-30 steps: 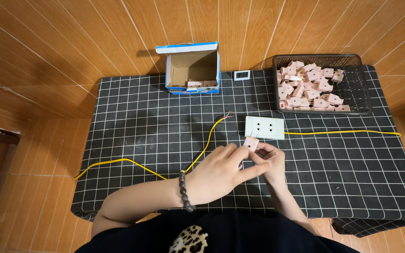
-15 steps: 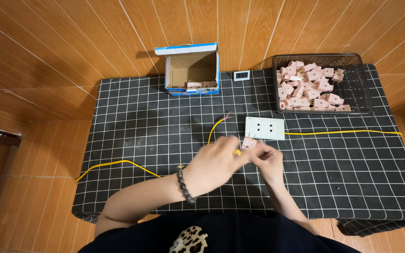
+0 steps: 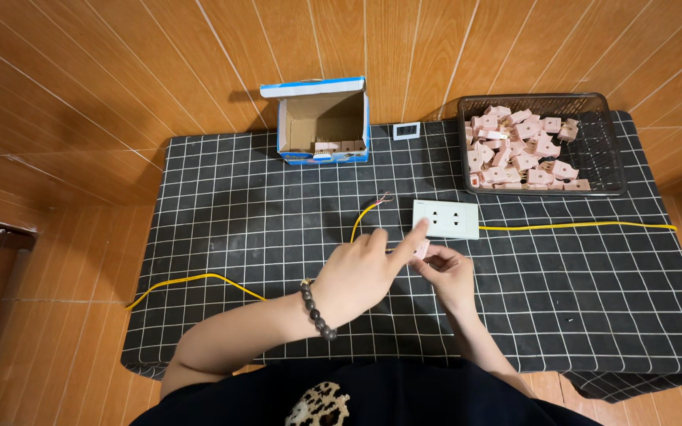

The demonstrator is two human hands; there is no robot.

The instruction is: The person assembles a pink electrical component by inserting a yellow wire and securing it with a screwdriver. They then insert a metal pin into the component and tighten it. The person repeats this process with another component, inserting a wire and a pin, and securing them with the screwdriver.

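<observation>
Head view: small pink part [image 3: 422,249] pinched between left hand [image 3: 363,272] and right hand [image 3: 450,272] fingers, white socket plate [image 3: 445,218] just beyond, long axis left-right.

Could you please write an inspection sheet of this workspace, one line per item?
Surface: table under a black cloth with a white grid.
Job's things: small pink part pinched between both hands; white socket plate lying flat just beyond them.
Clutter: open box at the back; black basket of pink parts at back right; small white frame between them.
Hands: left hand with a bead bracelet, forefinger stretched toward the plate; right hand under the part.
Cables: yellow wire running left past the hands, bare end near the plate; second yellow wire running right from the plate.
Surroundings: wooden plank floor.
</observation>
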